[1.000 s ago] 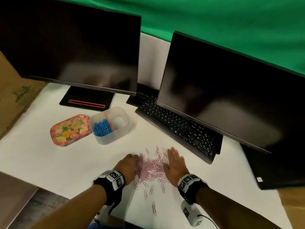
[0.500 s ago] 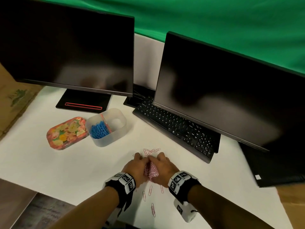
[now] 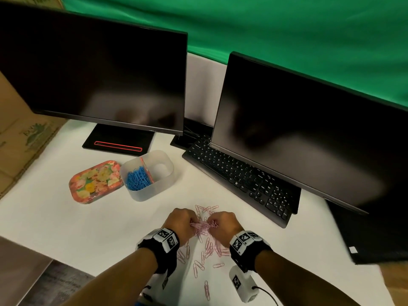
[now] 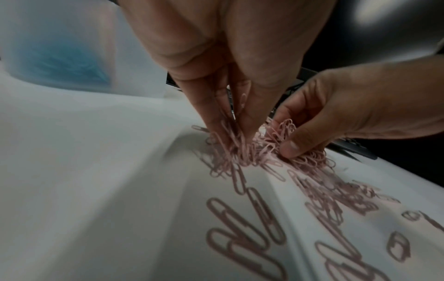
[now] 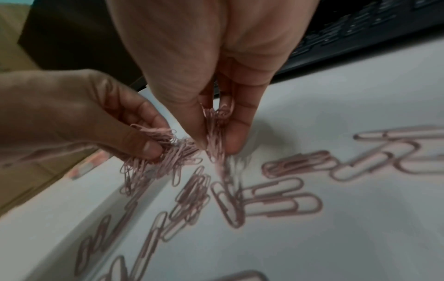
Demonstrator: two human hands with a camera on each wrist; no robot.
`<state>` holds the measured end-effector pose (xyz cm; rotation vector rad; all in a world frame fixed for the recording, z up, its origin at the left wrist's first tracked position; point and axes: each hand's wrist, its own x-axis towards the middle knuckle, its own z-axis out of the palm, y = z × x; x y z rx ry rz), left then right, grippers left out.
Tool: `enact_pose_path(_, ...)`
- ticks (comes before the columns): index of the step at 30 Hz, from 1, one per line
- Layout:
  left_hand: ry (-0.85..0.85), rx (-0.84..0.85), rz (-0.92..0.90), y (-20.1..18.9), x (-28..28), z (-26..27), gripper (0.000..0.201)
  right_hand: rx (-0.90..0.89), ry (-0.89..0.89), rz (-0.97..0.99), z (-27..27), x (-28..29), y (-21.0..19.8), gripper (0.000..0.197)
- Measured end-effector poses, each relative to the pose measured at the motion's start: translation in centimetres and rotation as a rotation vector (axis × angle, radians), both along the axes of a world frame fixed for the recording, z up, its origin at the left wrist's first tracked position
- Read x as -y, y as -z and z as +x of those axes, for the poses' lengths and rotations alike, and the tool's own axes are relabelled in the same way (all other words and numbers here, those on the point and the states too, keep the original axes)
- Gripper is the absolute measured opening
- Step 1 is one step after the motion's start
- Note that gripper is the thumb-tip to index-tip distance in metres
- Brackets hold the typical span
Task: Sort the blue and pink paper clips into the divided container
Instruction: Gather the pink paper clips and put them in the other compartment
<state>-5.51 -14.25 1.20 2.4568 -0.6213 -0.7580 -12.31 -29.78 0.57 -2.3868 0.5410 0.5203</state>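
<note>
- A second ago both hands lay flat on the desk on either side of the pink paper clips; half a second ago they had closed in on the heap.
- Now the left hand and the right hand sit close together, each with fingers and thumb pinched on its own bunch of pink clips, raised just off the desk.
- Many pink clips did not come up: loose ones lie scattered beneath and behind the hands, a few just beyond them.
- Judged from this, the blue half looks done: the blue paper clips already fill the left compartment of the divided container, and the right compartment looks bare, waiting for the pink.
- The carry to that compartment is probably next, and more than one trip seems needed.
- Hidden or unclear: how many clips each hand holds, since the fingers cover them; both wrist views are blurred; no blue clip shows among the pink, though the tangle could conceal one.
- A flowered tin sits touching or just beside the container; which, I cannot tell.
</note>
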Motion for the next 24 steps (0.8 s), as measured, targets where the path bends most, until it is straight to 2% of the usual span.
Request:
enact_pose_path(9,-0.114,-0.015,-0.168,-2.6,-0.4,1.7,0.014,0.074,0.237,0.203,-1.0,1.6,-0.4,0.025)
enact_pose_path(14,-0.24,0.027,-0.239,-5.5,-1.6,5.1,0.01,0.123,0.257,0.289,-0.2,1.7,-1.5,0.021)
enact_pose_path(18,-0.407,0.087,-0.252,-7.3,-2.6,9.5,0.009,0.164,0.245,0.333,1.2,1.2,-2.6,0.021)
enact_pose_path(24,-0.53,0.104,-0.175,-7.3,-2.3,13.9,0.014,0.184,0.214,0.371,3.5,0.3,-4.4,0.021)
